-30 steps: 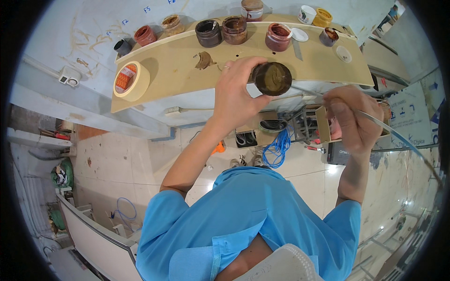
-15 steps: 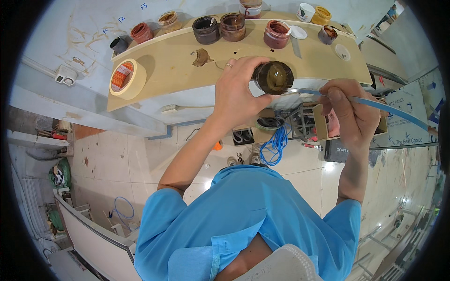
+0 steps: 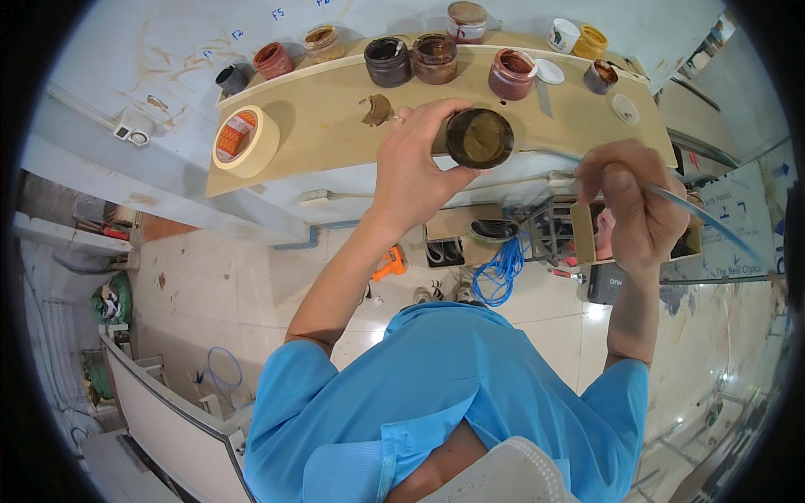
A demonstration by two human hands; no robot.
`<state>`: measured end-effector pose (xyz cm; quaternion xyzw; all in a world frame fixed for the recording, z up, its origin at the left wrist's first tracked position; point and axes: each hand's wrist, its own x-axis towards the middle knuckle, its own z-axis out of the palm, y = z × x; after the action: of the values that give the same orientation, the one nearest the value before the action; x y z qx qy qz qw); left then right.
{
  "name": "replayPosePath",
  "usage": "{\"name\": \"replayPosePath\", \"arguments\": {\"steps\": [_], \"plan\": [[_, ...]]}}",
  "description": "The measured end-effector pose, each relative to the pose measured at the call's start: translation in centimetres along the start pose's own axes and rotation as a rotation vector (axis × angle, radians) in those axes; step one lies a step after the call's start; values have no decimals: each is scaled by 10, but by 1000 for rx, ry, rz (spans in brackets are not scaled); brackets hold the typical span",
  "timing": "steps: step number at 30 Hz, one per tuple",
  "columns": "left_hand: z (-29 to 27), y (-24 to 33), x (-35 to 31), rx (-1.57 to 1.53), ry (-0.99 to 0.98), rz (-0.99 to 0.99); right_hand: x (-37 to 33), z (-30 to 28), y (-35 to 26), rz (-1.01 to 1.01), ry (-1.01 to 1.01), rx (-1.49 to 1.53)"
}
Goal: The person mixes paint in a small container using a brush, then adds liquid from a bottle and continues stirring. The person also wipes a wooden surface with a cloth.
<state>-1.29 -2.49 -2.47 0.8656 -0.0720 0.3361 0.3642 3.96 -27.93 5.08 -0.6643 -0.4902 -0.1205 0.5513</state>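
My left hand (image 3: 411, 163) is wrapped round a dark-rimmed jar (image 3: 480, 139), its open mouth facing me. Brown-olive paste fills the jar. Over on the right, my right hand (image 3: 637, 197) pinches a long, thin blue-grey strip (image 3: 717, 226). The strip's tip points left toward the jar but stays apart from it, blurred by motion. Beyond my hands, a brown smear of paste (image 3: 377, 110) marks the tan worktop (image 3: 327, 126). A red-brown jar (image 3: 512, 75) stands past the jar I hold, beside a white lid (image 3: 549, 71).
A roll of cream tape (image 3: 246, 141) lies at the worktop's left. Along the back stand a black jar (image 3: 387, 63), a brown jar (image 3: 435, 59) and several other pots. Below are a coil of blue cord (image 3: 499, 272), an orange tool (image 3: 390, 264) and an open box (image 3: 583, 233).
The strip's tip has come out of the jar, and my right hand has moved slightly right and down with it. My left hand still holds the jar; the whole view has shifted a little.
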Motion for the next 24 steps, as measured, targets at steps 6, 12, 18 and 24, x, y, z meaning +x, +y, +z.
{"name": "replayPosePath", "arguments": {"steps": [6, 12, 18, 24], "plan": [[-3, -3, -1, -88, 3, -2, 12, 3, 3, -180, -15, -212], [-5, -3, -3, -84, 7, -24, 17, 4, 1, -160, -102, -174], [-6, -3, -2, 33, 32, 50, 19, -1, -2, -98, -155, -167], [-6, -5, -1, 20, 67, 76, 17, -4, 2, -73, -99, -76]]}}
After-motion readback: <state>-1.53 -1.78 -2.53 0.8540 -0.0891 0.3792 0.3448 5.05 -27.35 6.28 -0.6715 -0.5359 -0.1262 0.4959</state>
